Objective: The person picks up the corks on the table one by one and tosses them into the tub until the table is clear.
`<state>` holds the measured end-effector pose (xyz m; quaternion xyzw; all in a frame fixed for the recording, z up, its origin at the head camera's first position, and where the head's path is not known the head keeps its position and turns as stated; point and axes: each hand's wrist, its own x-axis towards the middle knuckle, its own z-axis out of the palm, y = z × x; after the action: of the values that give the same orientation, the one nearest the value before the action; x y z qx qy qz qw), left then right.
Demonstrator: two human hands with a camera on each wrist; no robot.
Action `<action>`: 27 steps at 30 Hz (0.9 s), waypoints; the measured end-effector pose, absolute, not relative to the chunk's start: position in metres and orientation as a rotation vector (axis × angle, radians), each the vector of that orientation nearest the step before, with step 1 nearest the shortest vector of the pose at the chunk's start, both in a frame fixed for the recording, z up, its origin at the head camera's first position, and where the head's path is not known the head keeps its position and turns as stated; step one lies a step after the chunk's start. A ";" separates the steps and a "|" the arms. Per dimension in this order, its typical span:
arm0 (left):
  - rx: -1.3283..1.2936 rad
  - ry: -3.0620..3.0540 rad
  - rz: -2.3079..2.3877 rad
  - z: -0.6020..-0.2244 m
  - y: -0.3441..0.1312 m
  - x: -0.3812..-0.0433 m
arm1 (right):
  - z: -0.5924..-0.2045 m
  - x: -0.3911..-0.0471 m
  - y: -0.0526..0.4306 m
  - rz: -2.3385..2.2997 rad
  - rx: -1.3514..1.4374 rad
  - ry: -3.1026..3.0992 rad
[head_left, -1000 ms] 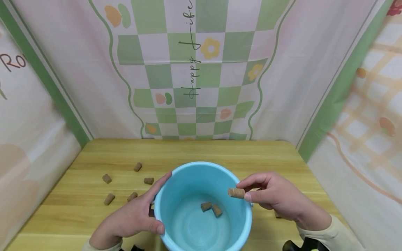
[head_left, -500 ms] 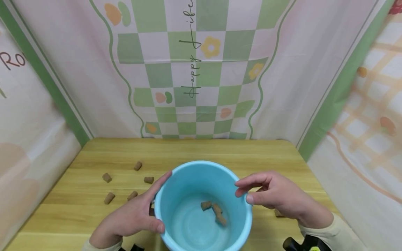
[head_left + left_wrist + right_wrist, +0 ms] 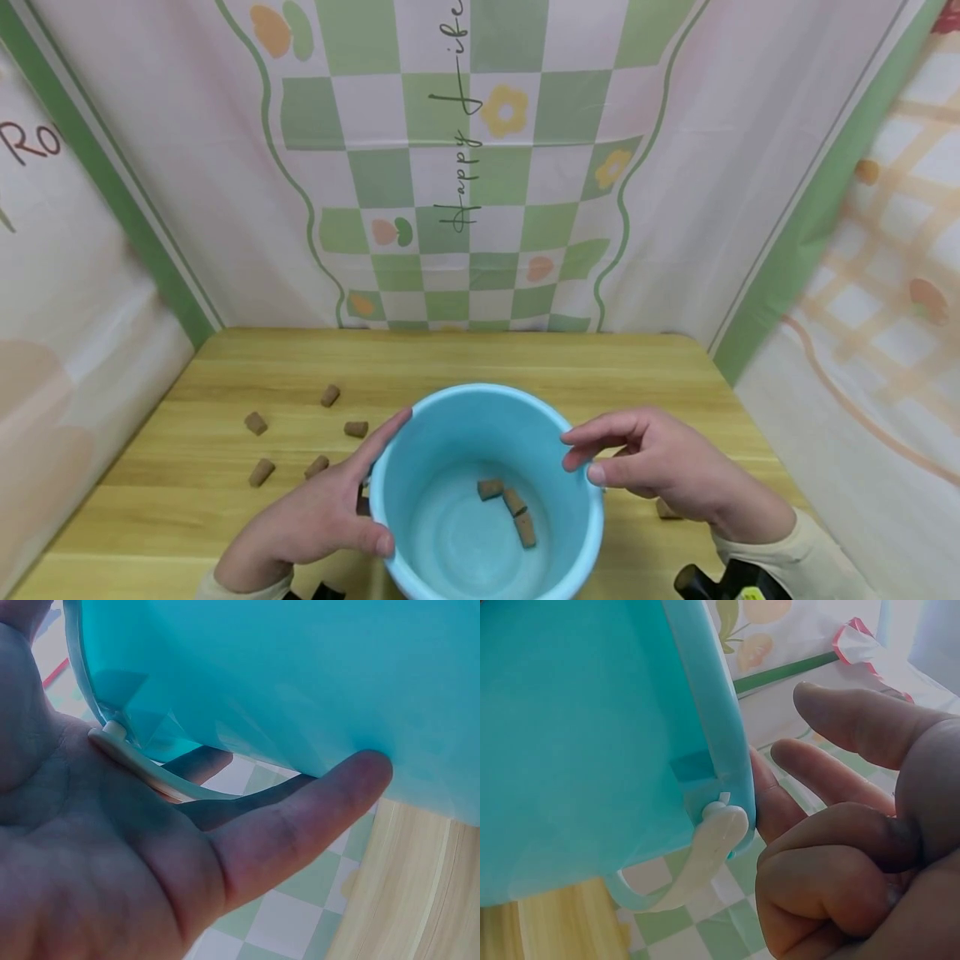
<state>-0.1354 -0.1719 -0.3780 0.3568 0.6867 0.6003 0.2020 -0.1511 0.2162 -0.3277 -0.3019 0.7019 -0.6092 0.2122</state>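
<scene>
While the left hand (image 3: 326,512) spans the side of the blue bucket (image 3: 480,429) with spread fingers, the right hand (image 3: 656,462) has forefinger and thumb parted by the opposite rim, three brown cylinders (image 3: 514,502) lying inside, below and between both hands' fingers.

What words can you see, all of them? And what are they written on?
"Happy Life": running sideways up the checkered back cloth.
"Ro": on the left cloth, at the picture's edge, maybe incomplete.
Yellow-green patch on the black device: too small to read.
No writing shows on the blue bucket or corks.
</scene>
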 end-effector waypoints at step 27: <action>0.987 1.888 1.692 -0.377 -0.171 -0.135 | -0.333 -0.157 0.224 -1.797 -0.812 1.725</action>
<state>-0.1349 -0.1709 -0.3770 0.3546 0.6786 0.6083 0.2090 -0.1571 0.2243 -0.3331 -0.2993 0.6362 -0.6627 0.2577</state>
